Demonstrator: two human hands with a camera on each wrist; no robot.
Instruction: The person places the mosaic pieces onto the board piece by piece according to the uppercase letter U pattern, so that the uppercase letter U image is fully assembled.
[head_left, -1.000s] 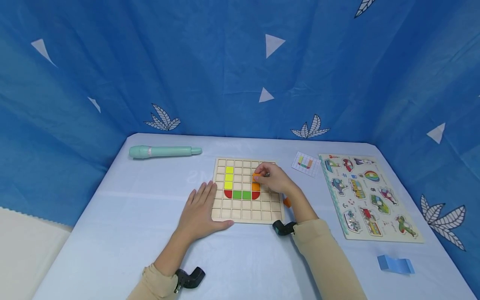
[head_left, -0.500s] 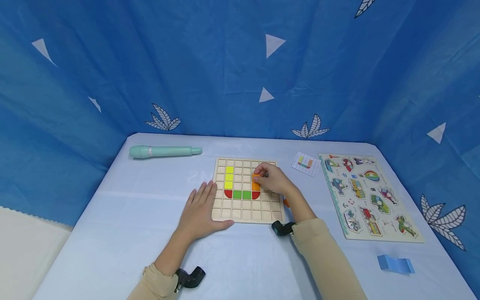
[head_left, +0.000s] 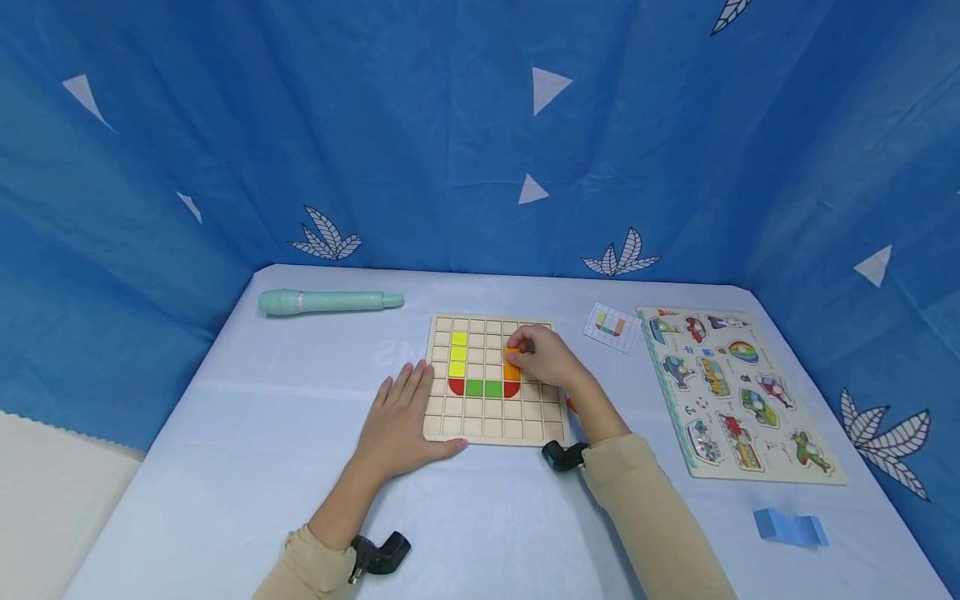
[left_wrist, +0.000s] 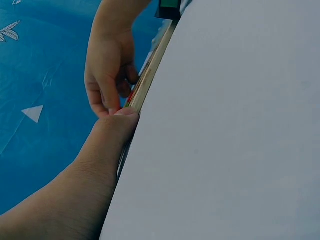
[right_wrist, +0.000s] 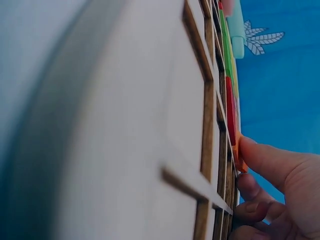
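A wooden grid board (head_left: 491,429) lies mid-table, bearing yellow (head_left: 457,354), red (head_left: 457,387) and green (head_left: 483,389) tiles that form the left side and bottom of a U. My right hand (head_left: 549,357) pinches an orange tile (head_left: 512,354) on the U's right side, above another orange tile. In the right wrist view its thumb (right_wrist: 267,157) presses the orange piece (right_wrist: 239,152), the other fingers curled beneath. My left hand (head_left: 397,429) lies flat at the board's left edge, fingers straight, thumb along the front edge.
A patterned card (head_left: 612,327) lies right of the board, beside a vehicle picture puzzle (head_left: 742,400). Bent blue strip (head_left: 791,528) at front right; mint-green microphone-shaped object (head_left: 330,302) at back left. An orange piece (head_left: 572,406) peeks out beside my right forearm. Blue curtain (head_left: 450,150) stands behind the table.
The orange tile under my right fingers now sits in line with the one below it. My right forearm has shifted slightly left, covering more of the loose orange piece. My left hand stays put.
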